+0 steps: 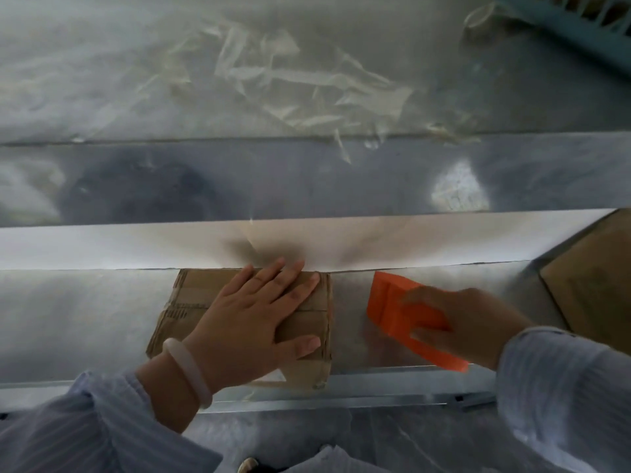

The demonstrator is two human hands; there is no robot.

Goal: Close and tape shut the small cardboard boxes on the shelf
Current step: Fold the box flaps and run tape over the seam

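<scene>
A small brown cardboard box (191, 302) lies flat-topped on the metal shelf (85, 319), its flaps closed and strips of tape across the top. My left hand (259, 312) presses flat on the box's right half with straight, spread fingers. To the right of the box, my right hand (457, 322) grips an orange tape dispenser (392, 302) just above the shelf; the hand is blurred and apart from the box.
A larger cardboard box (594, 278) stands at the right end of the shelf. Crumpled clear tape scraps (307, 87) lie on the metal surface behind. A roll of tape (478, 18) and a blue plastic basket (580, 22) sit at the far right.
</scene>
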